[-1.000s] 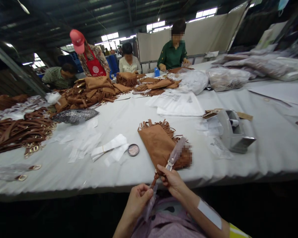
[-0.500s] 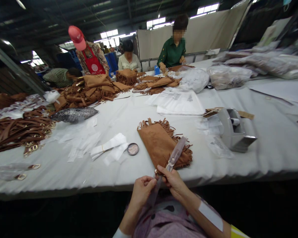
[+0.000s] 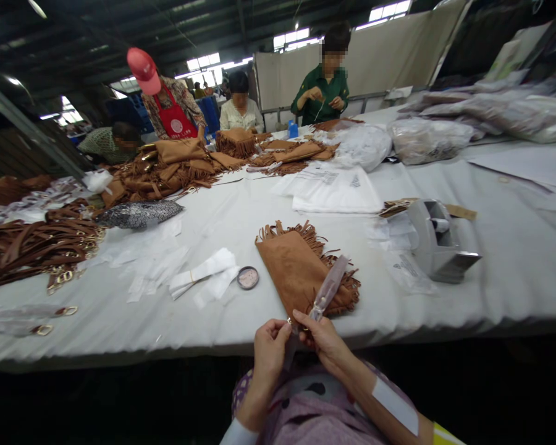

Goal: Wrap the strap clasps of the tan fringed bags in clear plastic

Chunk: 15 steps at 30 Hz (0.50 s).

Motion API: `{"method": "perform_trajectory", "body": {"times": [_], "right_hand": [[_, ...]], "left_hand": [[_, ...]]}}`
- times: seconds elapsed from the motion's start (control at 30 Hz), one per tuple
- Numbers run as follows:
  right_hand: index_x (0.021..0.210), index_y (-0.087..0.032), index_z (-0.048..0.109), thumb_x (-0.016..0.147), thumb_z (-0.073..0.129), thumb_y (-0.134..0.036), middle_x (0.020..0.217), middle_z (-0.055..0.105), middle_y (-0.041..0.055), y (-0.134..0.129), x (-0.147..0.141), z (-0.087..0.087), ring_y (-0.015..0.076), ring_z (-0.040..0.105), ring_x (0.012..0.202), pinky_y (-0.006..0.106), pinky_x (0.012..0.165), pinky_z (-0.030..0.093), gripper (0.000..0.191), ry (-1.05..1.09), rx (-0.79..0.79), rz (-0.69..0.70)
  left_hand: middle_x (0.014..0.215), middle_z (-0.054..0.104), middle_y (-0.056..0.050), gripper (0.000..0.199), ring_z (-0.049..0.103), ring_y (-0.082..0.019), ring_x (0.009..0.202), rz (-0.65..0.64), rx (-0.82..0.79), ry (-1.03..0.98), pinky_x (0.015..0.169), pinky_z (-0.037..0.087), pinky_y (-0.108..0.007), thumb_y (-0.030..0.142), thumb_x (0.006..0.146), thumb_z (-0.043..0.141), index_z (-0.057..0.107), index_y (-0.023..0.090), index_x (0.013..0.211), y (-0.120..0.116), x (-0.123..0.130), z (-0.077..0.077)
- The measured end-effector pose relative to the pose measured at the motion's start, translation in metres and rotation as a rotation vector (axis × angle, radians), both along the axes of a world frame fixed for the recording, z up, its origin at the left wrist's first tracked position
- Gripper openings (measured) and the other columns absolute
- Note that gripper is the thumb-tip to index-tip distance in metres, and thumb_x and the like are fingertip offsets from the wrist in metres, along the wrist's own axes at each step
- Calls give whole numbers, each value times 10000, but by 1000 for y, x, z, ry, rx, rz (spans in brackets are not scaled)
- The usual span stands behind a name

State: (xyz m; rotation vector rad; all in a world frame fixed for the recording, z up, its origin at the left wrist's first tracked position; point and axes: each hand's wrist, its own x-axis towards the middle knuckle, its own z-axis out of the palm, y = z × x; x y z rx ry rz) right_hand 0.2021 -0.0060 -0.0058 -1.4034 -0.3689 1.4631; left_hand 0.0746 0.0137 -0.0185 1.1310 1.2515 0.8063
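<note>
A brown fringed bag lies flat at the table's near edge, its lower corner pointing at me. My right hand is closed on that corner, thumb on top. My left hand pinches at a small gold clasp by the same corner; its fingertips partly hide what they grip. A strap in a clear plastic sleeve lies across the bag above my right hand. More clear plastic hangs down between my hands, over my lap.
Left of the bag are a small round dish and white paper strips. A grey tape dispenser stands to the right. Brown straps and brown bags are piled further off. Several co-workers are across the table.
My left hand has shifted slightly up and right, closer to the clasp at the bag's corner. The co-worker in green has raised both hands from the table.
</note>
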Motion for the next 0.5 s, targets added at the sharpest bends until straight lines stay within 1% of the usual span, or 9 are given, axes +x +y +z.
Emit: {"method": "perform_trajectory", "body": {"times": [0.1, 0.17, 0.23, 0.3, 0.4, 0.43, 0.5], "right_hand": [[661, -151, 582, 685, 733, -366, 542, 599, -14, 0, 0, 2, 78, 530, 440, 165, 388, 353, 264, 34, -8, -32], [679, -157, 571, 689, 734, -375, 576, 619, -9, -1, 0, 3, 84, 552, 446, 164, 386, 369, 272, 32, -13, -38], [704, -162, 566, 682, 741, -404, 607, 634, -5, -4, 0, 5, 84, 554, 439, 164, 379, 375, 300, 26, -25, -42], [750, -159, 581, 689, 731, -446, 620, 639, -2, -10, -1, 7, 63, 508, 399, 158, 357, 353, 329, 44, -63, -20], [806, -131, 618, 718, 692, -500, 569, 604, -7, -23, -6, 10, 35, 420, 358, 147, 333, 312, 386, 174, -182, 88], [811, -124, 624, 720, 691, -501, 554, 588, -12, -27, -8, 11, 33, 413, 361, 144, 334, 311, 394, 230, -213, 116], [790, -121, 623, 704, 717, -472, 535, 561, -25, -31, -14, 12, 36, 422, 377, 144, 344, 323, 374, 305, -234, 128]], "left_hand": [[660, 646, -27, 308, 551, -150, 633, 117, 106, 110, 633, 419, -259, 438, 777, 542, 623, 149, 709, 0, 0, -6], [636, 630, -19, 299, 534, -148, 609, 151, 129, 161, 605, 404, -253, 431, 786, 524, 612, 160, 694, -1, 0, -8], [612, 615, -12, 291, 521, -144, 587, 158, 138, 184, 582, 389, -246, 425, 789, 519, 605, 169, 682, -1, 0, -8], [586, 593, -1, 284, 507, -139, 572, 153, 149, 201, 570, 377, -240, 414, 797, 509, 597, 175, 668, -2, 0, -6], [576, 564, 15, 271, 491, -134, 568, 124, 187, 258, 567, 364, -237, 384, 813, 491, 588, 182, 660, -4, -1, -1], [584, 566, 15, 268, 494, -134, 575, 111, 203, 281, 573, 363, -237, 374, 819, 485, 590, 183, 663, -5, -2, 1], [615, 591, 8, 269, 517, -141, 602, 84, 244, 323, 590, 367, -242, 363, 836, 466, 601, 187, 683, -8, -4, 6]]}}
